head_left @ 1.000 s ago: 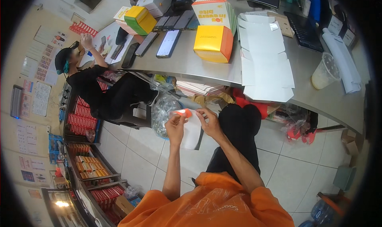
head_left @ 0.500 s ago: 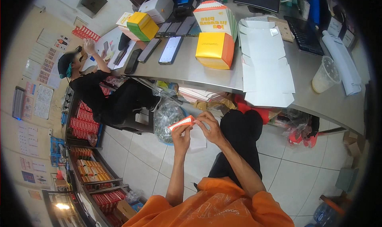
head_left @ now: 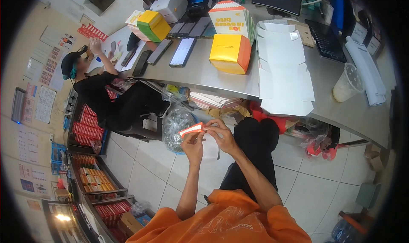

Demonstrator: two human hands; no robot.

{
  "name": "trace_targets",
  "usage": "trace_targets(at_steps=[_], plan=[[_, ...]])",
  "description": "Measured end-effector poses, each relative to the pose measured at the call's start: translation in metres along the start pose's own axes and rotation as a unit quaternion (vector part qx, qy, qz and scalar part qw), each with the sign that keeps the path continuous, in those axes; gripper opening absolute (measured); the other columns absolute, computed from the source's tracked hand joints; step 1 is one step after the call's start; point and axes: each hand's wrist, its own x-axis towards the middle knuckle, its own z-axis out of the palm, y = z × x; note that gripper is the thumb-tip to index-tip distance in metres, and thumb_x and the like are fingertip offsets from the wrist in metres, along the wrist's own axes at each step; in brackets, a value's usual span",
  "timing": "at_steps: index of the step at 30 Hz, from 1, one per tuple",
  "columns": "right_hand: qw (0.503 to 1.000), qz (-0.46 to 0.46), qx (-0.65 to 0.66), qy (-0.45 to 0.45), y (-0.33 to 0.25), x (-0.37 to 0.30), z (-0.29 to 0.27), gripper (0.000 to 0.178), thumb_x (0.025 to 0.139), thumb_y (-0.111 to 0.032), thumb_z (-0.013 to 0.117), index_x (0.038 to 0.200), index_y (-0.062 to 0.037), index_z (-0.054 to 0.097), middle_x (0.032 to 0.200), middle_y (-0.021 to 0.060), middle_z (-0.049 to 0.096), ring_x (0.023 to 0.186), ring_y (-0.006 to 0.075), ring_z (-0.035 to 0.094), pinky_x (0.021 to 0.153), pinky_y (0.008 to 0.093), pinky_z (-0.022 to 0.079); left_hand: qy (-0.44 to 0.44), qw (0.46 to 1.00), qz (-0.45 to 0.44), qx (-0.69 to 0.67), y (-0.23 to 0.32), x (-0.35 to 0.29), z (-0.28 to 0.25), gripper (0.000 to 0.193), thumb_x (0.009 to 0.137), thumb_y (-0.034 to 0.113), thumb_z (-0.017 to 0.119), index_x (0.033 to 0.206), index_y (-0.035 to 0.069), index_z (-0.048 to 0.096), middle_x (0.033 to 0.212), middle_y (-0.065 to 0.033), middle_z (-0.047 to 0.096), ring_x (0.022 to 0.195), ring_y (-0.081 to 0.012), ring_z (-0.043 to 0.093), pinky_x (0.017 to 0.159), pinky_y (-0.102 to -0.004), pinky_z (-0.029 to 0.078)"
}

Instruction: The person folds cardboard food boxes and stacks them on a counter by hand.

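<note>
A small orange-and-white card piece (head_left: 191, 130), folded and with a white toothed band along it, is held in front of my lap. The fingers of my left hand (head_left: 194, 146) are closed on its underside. My right hand (head_left: 222, 135) pinches its right end, fingertips pressed together. Both hands are below the metal table's front edge. On the table stands a yellow-and-orange folded box (head_left: 230, 53) with a stack of printed cartons (head_left: 232, 21) behind it. To their right lies a large white unfolded cardboard box (head_left: 284, 70), reaching over the edge.
A clear plastic bag (head_left: 174, 128) in a bin stands beyond my left hand. Phones (head_left: 183, 52), a yellow-and-green box (head_left: 153, 26) and a plastic cup (head_left: 348, 84) are on the table. A co-worker in black (head_left: 96, 87) sits at the left, near shelves of packages (head_left: 97, 180).
My hands stay together on the card, whose tilt has altered slightly. The co-worker's head has shifted a little. The whole view has moved slightly.
</note>
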Motion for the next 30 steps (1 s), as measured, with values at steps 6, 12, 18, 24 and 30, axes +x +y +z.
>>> trace_targets(at_steps=[6,12,18,24,30], plan=[[0.998,-0.028,-0.048,-0.026,-0.003,0.001,-0.008,0.021,0.090,-0.009,0.068,0.109,-0.0033,0.073,0.118,0.0097,0.060,0.103,0.0204,0.060,0.086,0.0314,0.050,0.013,0.996,-0.030,-0.079,-0.001,-0.007,0.005,0.011,0.092,0.001,0.065,0.101,-0.005,0.064,0.092,-0.0136,0.070,0.080,-0.0176,0.070,0.060,-0.0283,0.060],[0.994,0.067,0.084,-0.019,-0.010,0.000,-0.005,0.022,0.088,-0.009,0.070,0.109,-0.0029,0.073,0.121,0.0099,0.062,0.104,0.0196,0.061,0.089,0.0310,0.048,-0.016,0.995,-0.032,-0.097,-0.004,0.000,0.000,0.013,0.092,0.002,0.065,0.104,-0.005,0.064,0.095,-0.0135,0.070,0.083,-0.0173,0.070,0.061,-0.0287,0.060],[0.998,-0.026,-0.048,0.019,0.008,0.001,-0.005,0.019,0.084,-0.002,0.073,0.103,-0.0020,0.074,0.119,0.0120,0.065,0.100,0.0172,0.063,0.079,0.0280,0.053,-0.039,0.997,-0.033,-0.063,-0.013,0.005,-0.002,0.014,0.091,0.000,0.065,0.104,-0.006,0.064,0.097,-0.0145,0.070,0.081,-0.0175,0.070,0.064,-0.0295,0.061],[0.999,0.023,0.010,0.026,0.004,0.002,-0.001,0.014,0.081,-0.003,0.075,0.095,-0.0035,0.077,0.114,0.0125,0.068,0.099,0.0185,0.064,0.080,0.0292,0.053,0.033,0.997,-0.025,-0.071,-0.006,-0.012,0.011,0.020,0.093,0.001,0.062,0.111,-0.008,0.062,0.100,-0.0149,0.070,0.086,-0.0183,0.069,0.071,-0.0300,0.061],[0.999,0.024,0.036,0.020,0.012,0.001,-0.007,0.020,0.082,-0.007,0.076,0.102,-0.0054,0.072,0.106,0.0100,0.069,0.100,0.0198,0.065,0.084,0.0322,0.050,0.018,0.989,-0.053,-0.135,0.006,-0.028,0.024,0.026,0.098,0.007,0.056,0.117,-0.010,0.061,0.106,-0.0136,0.067,0.095,-0.0158,0.064,0.077,-0.0317,0.058]])
